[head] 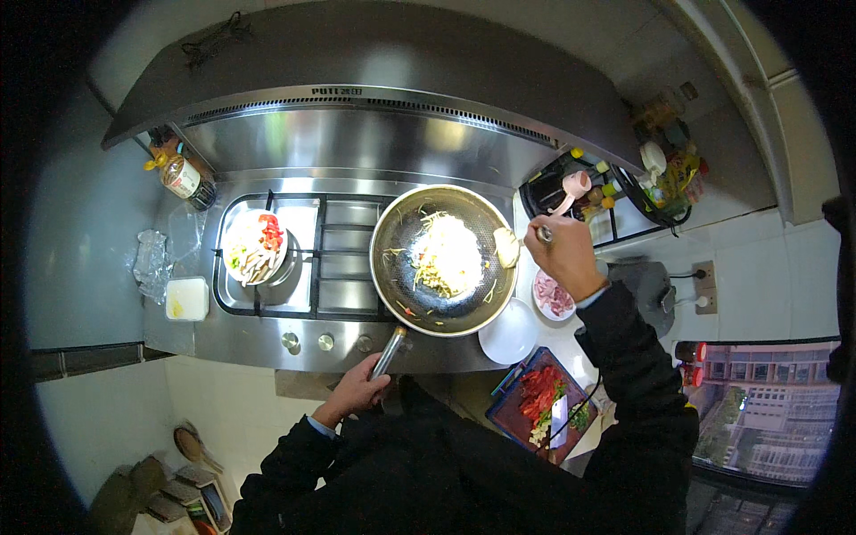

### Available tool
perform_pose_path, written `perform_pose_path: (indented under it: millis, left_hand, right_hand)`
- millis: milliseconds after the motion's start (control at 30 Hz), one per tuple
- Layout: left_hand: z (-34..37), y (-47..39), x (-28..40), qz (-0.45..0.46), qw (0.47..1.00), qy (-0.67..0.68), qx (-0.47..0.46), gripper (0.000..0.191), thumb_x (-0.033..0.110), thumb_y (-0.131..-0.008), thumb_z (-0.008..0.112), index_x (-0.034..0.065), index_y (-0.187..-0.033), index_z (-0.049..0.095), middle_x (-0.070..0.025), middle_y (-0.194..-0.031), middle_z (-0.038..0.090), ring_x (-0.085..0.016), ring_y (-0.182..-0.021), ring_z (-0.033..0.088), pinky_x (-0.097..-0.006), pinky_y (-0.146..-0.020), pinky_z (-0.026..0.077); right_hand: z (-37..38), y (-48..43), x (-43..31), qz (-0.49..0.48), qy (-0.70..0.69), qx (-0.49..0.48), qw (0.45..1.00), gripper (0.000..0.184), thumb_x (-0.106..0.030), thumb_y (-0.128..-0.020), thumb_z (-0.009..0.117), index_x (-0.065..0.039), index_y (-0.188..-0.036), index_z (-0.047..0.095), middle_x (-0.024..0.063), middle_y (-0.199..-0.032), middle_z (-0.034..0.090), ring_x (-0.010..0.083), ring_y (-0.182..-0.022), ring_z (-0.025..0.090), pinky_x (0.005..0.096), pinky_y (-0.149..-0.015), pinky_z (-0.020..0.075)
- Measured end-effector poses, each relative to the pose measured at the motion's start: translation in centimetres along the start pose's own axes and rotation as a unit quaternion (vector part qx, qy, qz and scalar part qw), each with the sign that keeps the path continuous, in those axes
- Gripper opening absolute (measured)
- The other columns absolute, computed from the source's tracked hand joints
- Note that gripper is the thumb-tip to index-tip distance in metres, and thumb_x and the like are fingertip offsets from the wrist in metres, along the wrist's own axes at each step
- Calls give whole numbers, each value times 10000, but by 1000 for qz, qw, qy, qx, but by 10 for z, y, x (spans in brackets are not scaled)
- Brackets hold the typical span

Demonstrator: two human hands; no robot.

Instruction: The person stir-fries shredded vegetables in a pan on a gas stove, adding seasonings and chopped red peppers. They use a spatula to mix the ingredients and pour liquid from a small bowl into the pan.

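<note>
My left hand point(360, 390) grips the metal handle point(389, 353) of a wok point(394, 294) standing on the right side of the gas hob. Closed around the handle of a cooking utensil is my right hand point(565, 253), at the wok's right rim; the utensil's pale head point(507, 247) lies just inside that rim. Shredded food point(438, 267) fills the middle of the wok, partly washed out by glare. On the left burner a white plate point(234, 231) holds chopped red pieces, green bits and pale strips.
An empty white bowl point(508, 332) and a bowl of raw meat point(552, 297) stand right of the wok. Below them, a cutting board point(508, 413) bears cut red peppers and a knife point(559, 421). A sauce bottle point(184, 179) and a white container point(187, 299) are at left; the range hood point(374, 53) hangs above.
</note>
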State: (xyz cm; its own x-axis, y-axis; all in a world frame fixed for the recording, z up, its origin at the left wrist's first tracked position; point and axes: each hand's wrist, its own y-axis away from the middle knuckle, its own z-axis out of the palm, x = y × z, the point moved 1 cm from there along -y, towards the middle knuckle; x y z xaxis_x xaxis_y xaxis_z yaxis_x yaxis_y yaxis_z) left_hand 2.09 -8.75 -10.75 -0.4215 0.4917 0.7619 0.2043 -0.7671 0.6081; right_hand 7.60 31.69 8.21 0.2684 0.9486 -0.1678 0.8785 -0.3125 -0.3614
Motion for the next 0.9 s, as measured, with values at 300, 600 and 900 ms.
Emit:
perform_pose_path:
  millis: [300, 600, 900]
  left_hand:
    - [-1, -5, -9, -17, 1000, 12, 8, 546, 139, -995, 616, 107, -1506, 429, -10, -750, 536, -111, -574, 542, -283, -503, 456]
    - [4, 2, 5, -5, 999, 47, 0, 540, 109, -993, 607, 96, -1500, 422, -3, -737, 528, -101, -542, 508, -274, -472, 413]
    - [4, 3, 8, -25, 1000, 15, -4, 548, 114, -1001, 604, 96, -1512, 407, 0, -771, 537, -98, -565, 516, -271, -490, 430]
  right_hand:
    - [-6, -20, 22, -51, 9, -86, 995, 315, -283, -855, 667, -30, -667, 654, 198, -629, 626, 383, -621, 667, 475, -611, 529]
    - [38, 137, 10, 354, -383, 125, 844, 219, -153, -957, 632, 39, -900, 721, 59, -685, 671, 122, -534, 613, 276, -482, 486]
    - [89, 123, -8, 417, -489, 83, 762, 263, -197, -966, 647, 50, -1000, 728, 74, -714, 687, 116, -580, 630, 251, -541, 512]
